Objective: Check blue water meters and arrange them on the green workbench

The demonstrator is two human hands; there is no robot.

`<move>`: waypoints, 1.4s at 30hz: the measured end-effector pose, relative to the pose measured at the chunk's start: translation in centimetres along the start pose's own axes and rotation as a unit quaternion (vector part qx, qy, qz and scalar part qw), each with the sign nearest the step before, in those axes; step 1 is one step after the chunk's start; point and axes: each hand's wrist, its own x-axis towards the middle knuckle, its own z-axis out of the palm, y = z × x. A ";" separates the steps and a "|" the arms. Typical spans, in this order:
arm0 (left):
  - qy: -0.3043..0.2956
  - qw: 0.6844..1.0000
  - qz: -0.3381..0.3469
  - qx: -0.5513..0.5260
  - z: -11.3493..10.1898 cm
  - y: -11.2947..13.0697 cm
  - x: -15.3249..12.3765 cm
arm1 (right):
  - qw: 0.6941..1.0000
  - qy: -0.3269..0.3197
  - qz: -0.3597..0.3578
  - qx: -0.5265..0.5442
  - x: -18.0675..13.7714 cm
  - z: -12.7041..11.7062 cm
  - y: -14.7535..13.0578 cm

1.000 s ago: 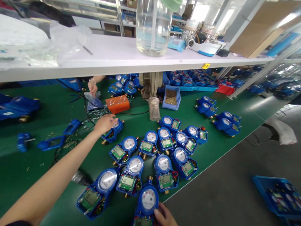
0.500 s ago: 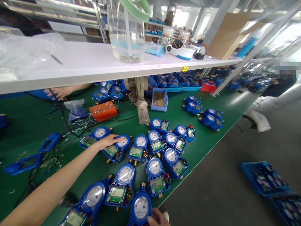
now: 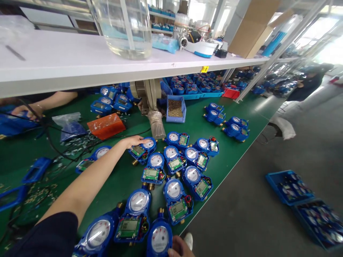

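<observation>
**Crowded meters, easy knock-on shove**

Left hand (image 3: 133, 141) lies flat, fingers together, on a blue water meter (image 3: 142, 150) at the far end of the cluster on the green bench mat (image 3: 235, 150). Right hand (image 3: 179, 247) shows only at the frame's bottom edge, touching the nearest meter (image 3: 160, 240); grip cannot be told. Risk: meters sit touching, so sliding one could push neighbours, snag exposed wiring, or nudge the near ones off the mat's edge.

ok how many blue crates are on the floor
2. One blue crate sits on the grey floor, right of the green table. The second crate lies just behind it, toward the lower right corner, cut off by the frame edge. More may be out of view.
</observation>
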 end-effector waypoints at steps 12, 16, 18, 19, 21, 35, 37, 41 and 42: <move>0.216 0.955 0.160 0.123 1.2 -0.5 -7.4 | 0.998 0.041 0.025 -0.046 -3.0 3.5 -6.6; 0.168 0.970 0.138 0.107 2.8 -7.8 -17.4 | 0.998 0.033 0.057 0.000 -3.6 4.4 -7.4; 0.129 0.984 0.082 0.089 3.9 -11.9 -22.1 | 0.996 0.014 0.076 0.045 -3.6 4.5 -7.3; 0.113 0.989 0.048 0.077 4.5 -13.7 -23.9 | 0.994 0.008 0.086 0.061 -3.6 4.5 -7.1; 0.081 0.996 -0.009 0.038 5.7 -16.7 -26.6 | 0.992 0.000 0.097 0.076 -3.5 4.3 -6.8; -0.030 0.983 -0.029 -0.178 5.2 -17.6 -21.5 | 0.992 0.014 0.081 0.099 -3.4 5.0 -6.5; -0.034 0.985 -0.024 -0.167 4.1 -16.1 -19.0 | 0.992 0.023 0.079 0.097 -3.5 5.1 -6.5; -0.045 0.988 -0.014 -0.144 2.8 -13.4 -15.1 | 0.993 0.036 0.070 0.092 -3.6 5.1 -6.3; -0.048 0.989 -0.013 -0.140 2.7 -12.9 -14.5 | 0.993 0.047 0.067 0.085 -3.6 5.1 -6.2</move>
